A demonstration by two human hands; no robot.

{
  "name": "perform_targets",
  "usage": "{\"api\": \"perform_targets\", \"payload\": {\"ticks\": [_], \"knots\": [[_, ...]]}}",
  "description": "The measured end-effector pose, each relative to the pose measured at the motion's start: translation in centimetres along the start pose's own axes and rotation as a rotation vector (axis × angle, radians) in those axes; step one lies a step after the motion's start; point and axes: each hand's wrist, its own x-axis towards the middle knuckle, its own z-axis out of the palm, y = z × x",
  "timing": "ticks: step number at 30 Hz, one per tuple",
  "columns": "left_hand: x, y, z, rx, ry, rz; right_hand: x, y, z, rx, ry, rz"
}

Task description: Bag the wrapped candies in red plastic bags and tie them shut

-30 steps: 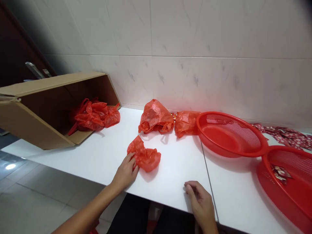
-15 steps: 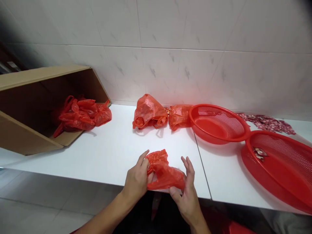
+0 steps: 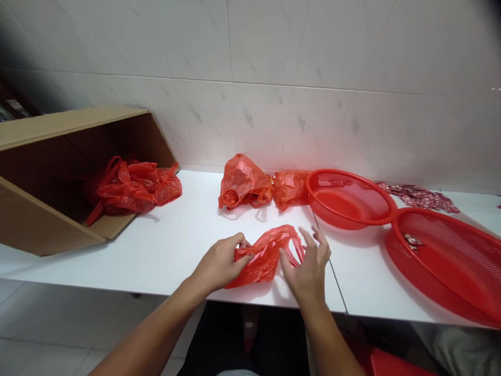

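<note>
A thin red plastic bag [image 3: 268,258] is stretched out just above the white table near its front edge. My left hand [image 3: 222,262] pinches a gathered part of the bag at its left side. Beside the looped handles at the bag's right end, my right hand [image 3: 310,271] has its thumb and fingers spread apart. Its thumb is close to a handle loop; whether it touches is hard to tell. Farther back sit a puffed-up red bag [image 3: 245,180] and a flatter red packet-like bag [image 3: 290,189].
On the left, a cardboard box [image 3: 50,224] lies on its side with knotted red bags [image 3: 136,188] at its mouth. To the right stand a round red basket [image 3: 348,224] and a larger red basket [image 3: 430,271] holding small packets [image 3: 413,241]. Patterned sachets [image 3: 420,197] lie behind them.
The crumpled bag has been opened out and turned, with its handle loops now at the right. My left hand has shifted its pinch, and my right hand has moved up and right.
</note>
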Motion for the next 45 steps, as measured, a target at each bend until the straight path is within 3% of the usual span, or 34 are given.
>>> {"api": "perform_targets", "payload": {"ticks": [4,7,9,11,12,13,14,17,18,20,23,25,27,28,30,32,36,38,41,45], "knots": [[1.1,-3.2,-2.4,-0.184,0.003,-0.045,2.7,4.7,0.9,0.106,-0.256,0.308],[1.9,-5.9,-3.9,-0.233,0.112,-0.123,3.1,6.0,0.0,0.278,-0.449,0.472],[1.6,-6.8,-4.1,-0.178,0.337,-0.143,2.8,5.5,-0.5,0.427,-0.556,0.584],[0.5,-6.8,-3.4,-0.086,0.659,-0.086,2.4,4.5,-0.8,0.54,-0.595,0.693],[-0.2,-6.5,-2.7,-0.054,0.756,-0.001,2.2,3.9,-0.9,0.578,-0.592,0.738],[-0.8,-6.0,-1.8,-0.041,0.758,0.117,2.0,3.4,-0.9,0.605,-0.582,0.771],[-1.4,-5.5,-0.9,-0.046,0.651,0.249,1.9,2.9,-1.0,0.625,-0.576,0.789],[-1.3,-4.4,1.3,-0.004,0.06,0.509,2.2,2.2,-1.2,0.59,-0.643,0.712],[-0.7,-4.3,1.7,0.065,-0.063,0.508,2.5,2.3,-1.4,0.514,-0.69,0.637],[1.0,-4.3,1.9,0.255,-0.173,0.416,3.5,2.7,-1.9,0.255,-0.775,0.453],[3.1,-4.6,1.7,0.45,-0.251,0.282,4.7,2.5,-2.9,-0.13,-0.731,0.213],[3.7,-4.5,1.9,0.485,-0.305,0.26,4.5,1.0,-3.4,-0.238,-0.532,0.072],[4.0,-4.2,2.5,0.509,-0.324,0.25,3.6,-1.3,-3.3,-0.218,-0.315,-0.1],[4.0,-3.9,2.9,0.519,-0.335,0.25,2.9,-2.6,-3.1,-0.172,-0.277,-0.183],[4.0,-3.5,3.6,0.512,-0.347,0.276,1.5,-4.5,-2.0,-0.056,-0.407,-0.302],[4.0,-3.2,4.0,0.48,-0.364,0.31,0.6,-4.8,-0.6,-0.081,-0.61,-0.294],[3.4,-3.3,3.6,0.412,-0.379,0.335,0.7,-0.8,1.6,-0.429,-0.869,-0.054],[3.0,-3.7,3.2,0.37,-0.404,0.379,1.2,1.6,1.8,-0.488,-1.039,0.056],[2.5,-4.3,2.8,0.317,-0.466,0.455,1.9,3.3,0.8,-0.466,-1.205,0.138],[2.8,-5.1,3.0,0.231,-0.495,0.465,2.1,1.5,-3.8,-0.246,-1.276,0.156]]}}
